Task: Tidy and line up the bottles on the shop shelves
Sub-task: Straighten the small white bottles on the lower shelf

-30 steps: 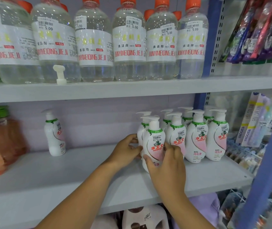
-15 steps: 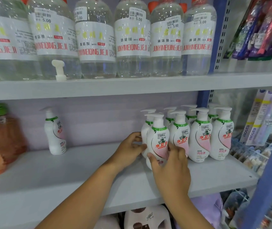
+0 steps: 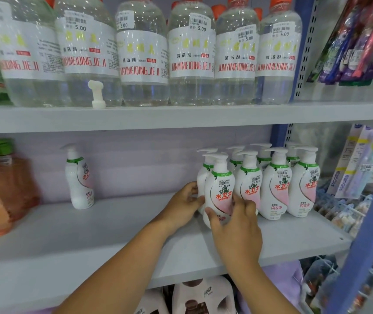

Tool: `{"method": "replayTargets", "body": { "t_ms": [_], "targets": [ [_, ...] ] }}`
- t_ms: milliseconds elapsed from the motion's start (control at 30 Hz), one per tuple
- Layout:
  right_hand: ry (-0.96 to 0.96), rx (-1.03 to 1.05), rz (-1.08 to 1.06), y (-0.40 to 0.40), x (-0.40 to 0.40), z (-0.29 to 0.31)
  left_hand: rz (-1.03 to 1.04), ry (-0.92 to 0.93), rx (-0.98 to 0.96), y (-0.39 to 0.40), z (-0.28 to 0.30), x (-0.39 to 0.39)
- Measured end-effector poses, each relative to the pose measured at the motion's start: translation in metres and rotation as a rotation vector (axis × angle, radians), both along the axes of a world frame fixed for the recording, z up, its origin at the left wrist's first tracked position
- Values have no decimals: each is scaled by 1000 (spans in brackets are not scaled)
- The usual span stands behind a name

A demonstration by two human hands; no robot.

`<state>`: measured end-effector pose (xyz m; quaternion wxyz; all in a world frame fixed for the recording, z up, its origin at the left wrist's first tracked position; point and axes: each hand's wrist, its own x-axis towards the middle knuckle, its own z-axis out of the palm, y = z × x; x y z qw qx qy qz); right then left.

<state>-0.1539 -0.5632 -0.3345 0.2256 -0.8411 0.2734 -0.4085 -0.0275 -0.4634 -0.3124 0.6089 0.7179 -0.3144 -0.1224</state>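
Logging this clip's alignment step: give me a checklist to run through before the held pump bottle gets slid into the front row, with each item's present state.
1. Left hand on the held pump bottle: ok, fingers at its left side.
2. Right hand gripping its lower front: ok.
3. Label faces out: ok.
4. In line with the front row: not ok, it stands forward of it.
5. Base flat on the middle shelf: cannot tell, hands hide it.
6. Lone pump bottle gathered in: not ok, stands apart at left.
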Motion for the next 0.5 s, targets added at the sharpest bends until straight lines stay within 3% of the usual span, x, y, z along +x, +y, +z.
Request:
{"method": "replayTargets", "body": {
  "t_ms": [367,433,500],
  "targets": [
    [5,31,29,2,-6,1,45,-54,78,4,2,-10],
    [-8,38,40,1,-8,0,125,-88,121,17,5,-4],
    [-21,49,49,-1,-8,-2,353,-168,68,44,11,8]
  ]
}}
